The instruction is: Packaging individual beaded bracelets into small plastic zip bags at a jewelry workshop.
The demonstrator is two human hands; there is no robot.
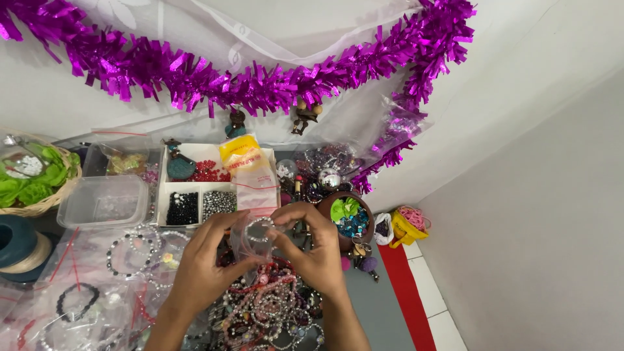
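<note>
Head view: left hand (207, 260), right hand (312, 250) fingers pinched on clear bag (250, 237) with bracelet (260, 229). Best keep bag mouth taut, over bead pile (266, 305), near tray (195, 192).

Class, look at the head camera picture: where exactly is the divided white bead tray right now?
The divided white bead tray sits left of centre, just above the left hand, between the clear plastic tub on its left and the brown bowl on its right.
</note>
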